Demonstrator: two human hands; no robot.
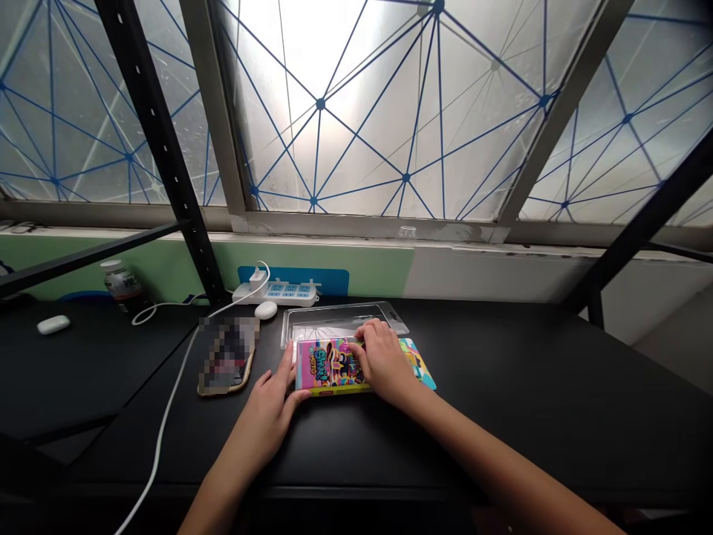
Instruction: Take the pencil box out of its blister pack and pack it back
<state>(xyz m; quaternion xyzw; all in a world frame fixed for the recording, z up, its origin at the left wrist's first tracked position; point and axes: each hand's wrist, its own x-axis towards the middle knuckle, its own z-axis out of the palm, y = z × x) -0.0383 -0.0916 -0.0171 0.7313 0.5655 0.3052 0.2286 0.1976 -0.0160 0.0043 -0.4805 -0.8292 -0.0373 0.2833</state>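
A flat, brightly printed box [328,364] with pink cartoon artwork and a yellow front edge lies on the black desk. My left hand [272,409] grips its left end, fingers along the side and thumb at the front corner. Over the box's right part bends my right hand [384,360], its thumb and fingers closed near the top edge; the fingertips are partly hidden. A blue and yellow printed part [419,364] shows to the right, beyond that hand. Just behind lies a clear plastic blister shell [320,319].
Left of the box are a phone [231,357], a white rounded case [266,310] and a white cable [161,423]. A power strip [290,292] stands by the wall. Farther left are a bottle [123,286] and another white object [53,325]. Black metal posts [161,141] flank the desk.
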